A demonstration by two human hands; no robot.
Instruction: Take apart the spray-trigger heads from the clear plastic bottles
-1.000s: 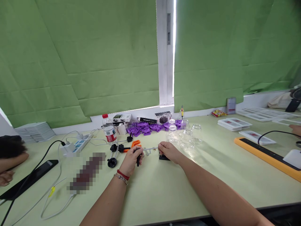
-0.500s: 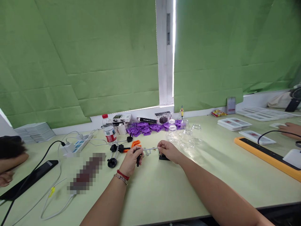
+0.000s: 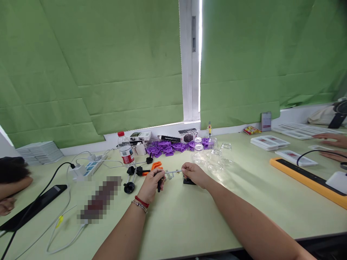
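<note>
A thin metal rod (image 3: 174, 172) spans the gap between my two hands above the table. My left hand (image 3: 151, 183) is closed around a black plastic part (image 3: 159, 185) at the rod's left end; the fingers hide much of it. With thumb and fingertips my right hand (image 3: 195, 174) pinches the rod's other end. Below that hand lies a black piece (image 3: 189, 182), partly covered. Small metal bits, perhaps screws or springs (image 3: 170, 176), rest just behind the rod. Left of my left hand are black-ended metal rods (image 3: 129, 186) and an orange plastic piece (image 3: 156, 165).
Purple plastic parts (image 3: 164, 147) are heaped at the back, beside clear cups (image 3: 216, 157) and a red-capped bottle (image 3: 126, 150). An orange power strip (image 3: 306, 180) lies right, near a co-worker's hands (image 3: 334, 141). Cables, a black tablet (image 3: 35, 206) and another person occupy the left.
At the far right the co-worker's hands have shifted, and two now show where one did. My own hands and the rod have stayed almost still.
</note>
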